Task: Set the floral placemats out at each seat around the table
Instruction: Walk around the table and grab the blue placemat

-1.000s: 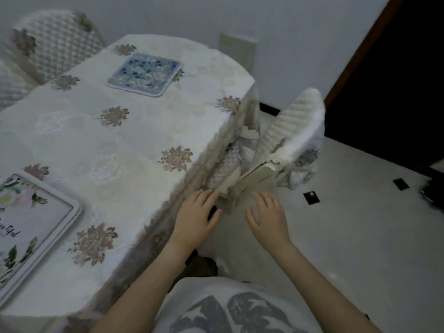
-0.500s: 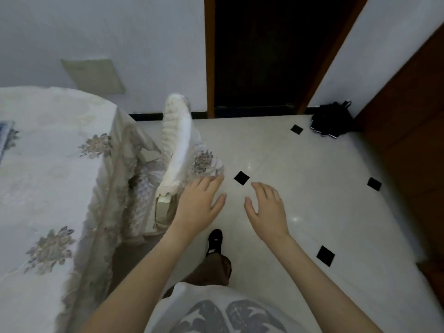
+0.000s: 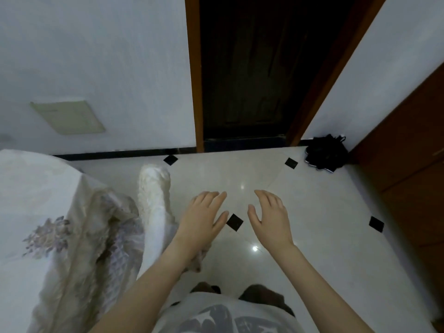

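Both hands hang in the middle of the frame over the pale tiled floor [image 3: 312,212]. The left hand [image 3: 201,219] and the right hand [image 3: 270,219] are held palm down with fingers straight and loosely spread, holding nothing and apart from each other. At the left edge of the frame lies the worktop [image 3: 28,212], draped in a white cloth with floral prints. A white quilted chair [image 3: 153,205] stands just beside it. No floral placemat shows in this view. A dark doorway [image 3: 242,68] fills the upper centre.
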Motion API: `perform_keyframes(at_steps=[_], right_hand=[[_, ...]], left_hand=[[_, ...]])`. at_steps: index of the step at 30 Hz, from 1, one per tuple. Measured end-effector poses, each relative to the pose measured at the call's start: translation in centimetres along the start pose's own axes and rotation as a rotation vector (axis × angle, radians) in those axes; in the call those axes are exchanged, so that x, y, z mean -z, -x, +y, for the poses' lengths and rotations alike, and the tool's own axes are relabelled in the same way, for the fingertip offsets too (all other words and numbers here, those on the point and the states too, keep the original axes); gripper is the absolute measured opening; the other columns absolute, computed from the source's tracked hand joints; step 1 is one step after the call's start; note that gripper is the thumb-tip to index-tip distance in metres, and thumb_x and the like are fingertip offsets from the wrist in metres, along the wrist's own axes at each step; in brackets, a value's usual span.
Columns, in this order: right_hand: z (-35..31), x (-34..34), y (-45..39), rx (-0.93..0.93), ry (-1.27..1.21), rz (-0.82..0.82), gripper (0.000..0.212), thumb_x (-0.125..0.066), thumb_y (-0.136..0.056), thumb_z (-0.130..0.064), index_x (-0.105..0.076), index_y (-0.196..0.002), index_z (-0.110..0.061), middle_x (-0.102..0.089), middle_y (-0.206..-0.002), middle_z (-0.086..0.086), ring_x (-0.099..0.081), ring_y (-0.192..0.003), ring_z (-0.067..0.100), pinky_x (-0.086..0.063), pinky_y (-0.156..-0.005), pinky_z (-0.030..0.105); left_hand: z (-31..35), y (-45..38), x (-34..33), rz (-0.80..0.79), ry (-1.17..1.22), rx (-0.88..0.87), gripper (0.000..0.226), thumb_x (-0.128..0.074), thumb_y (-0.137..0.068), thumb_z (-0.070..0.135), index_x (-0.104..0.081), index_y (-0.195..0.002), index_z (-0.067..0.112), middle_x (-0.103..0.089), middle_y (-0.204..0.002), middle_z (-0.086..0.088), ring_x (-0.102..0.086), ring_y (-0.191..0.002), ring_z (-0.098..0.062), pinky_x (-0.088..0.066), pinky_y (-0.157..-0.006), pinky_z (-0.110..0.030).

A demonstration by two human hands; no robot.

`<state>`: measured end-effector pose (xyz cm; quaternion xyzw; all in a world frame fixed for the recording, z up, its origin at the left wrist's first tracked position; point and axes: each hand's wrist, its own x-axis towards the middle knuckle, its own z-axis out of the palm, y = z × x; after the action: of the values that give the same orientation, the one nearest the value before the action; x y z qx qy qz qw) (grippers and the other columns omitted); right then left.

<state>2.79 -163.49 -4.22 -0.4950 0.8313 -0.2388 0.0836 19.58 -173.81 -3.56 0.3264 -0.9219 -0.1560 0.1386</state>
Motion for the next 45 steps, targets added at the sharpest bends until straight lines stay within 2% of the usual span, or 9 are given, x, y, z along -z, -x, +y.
perform_keyframes(at_steps=[6,11,16,23,29,35,45], right_hand=[[1.8,0.5,-10.0,0.072,-0.003,0.003,0.044,-0.046,-0.095,-0.032,-0.048,-0.133,-0.011,-0.054,-0.133,0.007,-0.046,-0.125,0.023,-0.039,-0.106,0.041],[4.2,-0.6,-18.4,0.170,-0.027,-0.078,0.044,-0.047,-0.095,-0.031,-0.048,-0.134,-0.011,-0.054,-0.134,0.007,-0.046,-0.124,0.023,-0.039,-0.106,0.041],[4.2,-1.0,-29.0,0.370,-0.050,-0.228,0.044,-0.046,-0.095,-0.031,-0.046,-0.135,-0.012,-0.053,-0.134,0.006,-0.046,-0.123,0.023,-0.036,-0.105,0.035],[0.0,-4.0,-39.1,0.651,-0.067,-0.398,0.046,-0.042,-0.095,-0.035,-0.045,-0.135,-0.014,-0.052,-0.135,0.006,-0.042,-0.124,0.021,-0.038,-0.104,0.036],[-6.0,-9.8,-43.8,0.864,-0.077,-0.525,0.047,-0.041,-0.095,-0.037,-0.045,-0.135,-0.014,-0.053,-0.134,0.005,-0.043,-0.125,0.020,-0.037,-0.106,0.037],[-15.0,-16.3,-48.6,1.007,-0.071,-0.585,0.046,-0.041,-0.096,-0.037,-0.045,-0.135,-0.015,-0.052,-0.135,0.003,-0.044,-0.125,0.019,-0.036,-0.104,0.035],[-33.9,-23.7,-56.5,1.190,-0.113,-0.591,0.046,-0.041,-0.094,-0.037,-0.048,-0.132,-0.012,-0.055,-0.130,0.005,-0.049,-0.118,0.021,-0.043,-0.100,0.038]], left_hand=[[-2.4,-9.3,-0.5,0.031,-0.029,0.066,0.052,-0.035,-0.094,0.044,-0.048,-0.135,0.014,-0.060,-0.125,-0.005,-0.052,-0.116,-0.022,-0.043,-0.098,-0.037],[-3.9,-15.0,-2.6,0.027,-0.060,0.207,0.053,-0.036,-0.096,0.043,-0.045,-0.138,0.014,-0.056,-0.132,-0.005,-0.048,-0.122,-0.022,-0.038,-0.103,-0.036],[-4.7,-20.7,-2.5,0.131,-0.065,0.458,0.052,-0.037,-0.096,0.042,-0.044,-0.139,0.015,-0.054,-0.133,-0.003,-0.046,-0.123,-0.021,-0.037,-0.103,-0.036],[-7.0,-24.0,-0.8,0.288,-0.109,0.788,0.050,-0.038,-0.097,0.042,-0.045,-0.138,0.015,-0.056,-0.131,-0.001,-0.047,-0.121,-0.019,-0.039,-0.099,-0.033],[-11.8,-24.4,-0.3,0.349,-0.129,0.996,0.049,-0.042,-0.096,0.041,-0.048,-0.136,0.014,-0.057,-0.129,-0.001,-0.049,-0.119,-0.019,-0.040,-0.098,-0.033],[-20.4,-25.2,1.5,0.398,-0.142,1.116,0.049,-0.043,-0.096,0.041,-0.049,-0.136,0.013,-0.057,-0.130,-0.002,-0.049,-0.119,-0.020,-0.039,-0.099,-0.034],[-36.7,-25.6,11.0,0.508,-0.197,1.252,0.048,-0.044,-0.096,0.041,-0.049,-0.136,0.015,-0.056,-0.131,-0.003,-0.050,-0.117,-0.021,-0.039,-0.097,-0.034]])
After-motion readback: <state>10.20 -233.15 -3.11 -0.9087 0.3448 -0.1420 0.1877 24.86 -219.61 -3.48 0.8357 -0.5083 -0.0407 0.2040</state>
